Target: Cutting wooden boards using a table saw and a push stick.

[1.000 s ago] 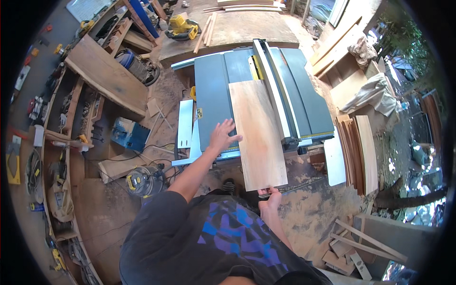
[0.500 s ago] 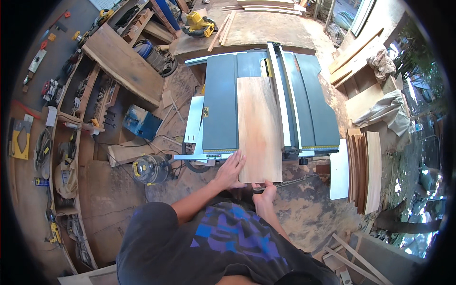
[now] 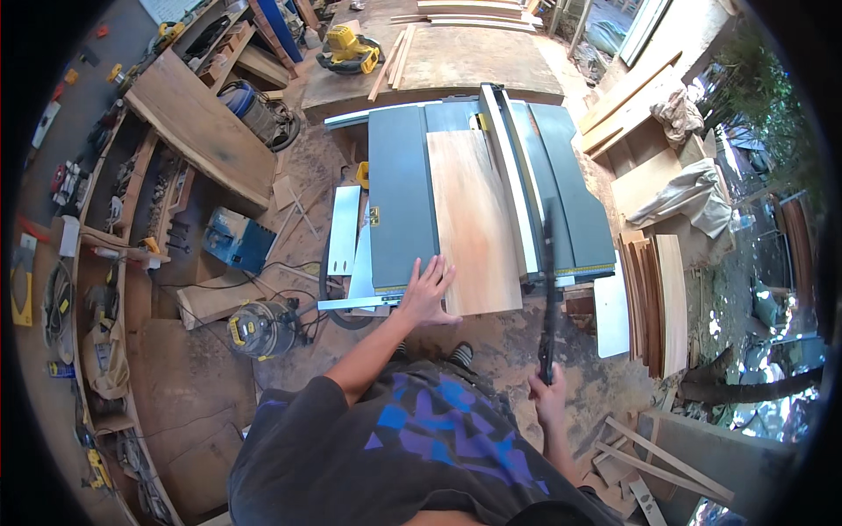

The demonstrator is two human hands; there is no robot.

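Note:
A wide, light wooden board (image 3: 474,219) lies lengthwise on the dark grey top of a table saw (image 3: 399,193), its near end overhanging the front edge. The long pale fence (image 3: 511,175) runs along the board's right side. My left hand (image 3: 428,294) is open, fingers spread, its fingertips at the board's left edge near the overhanging end. In my right hand (image 3: 550,394), closed around its lower end, is a long thin black stick (image 3: 548,289). It stands out forward, right of the board's near end, slightly blurred. Its exact kind cannot be made out.
Several upright planks (image 3: 653,302) stand right of the saw. A shop vacuum (image 3: 263,329) and cables sit on the floor at left, near a blue box-shaped machine (image 3: 237,238). Behind the saw, a workbench (image 3: 465,66) carries a yellow power tool (image 3: 349,51) and wood strips.
My right hand has left the board's near end and moved right, swinging the black stick from sideways to pointing forward. My left hand stays by the board's left edge, its fingers now spread.

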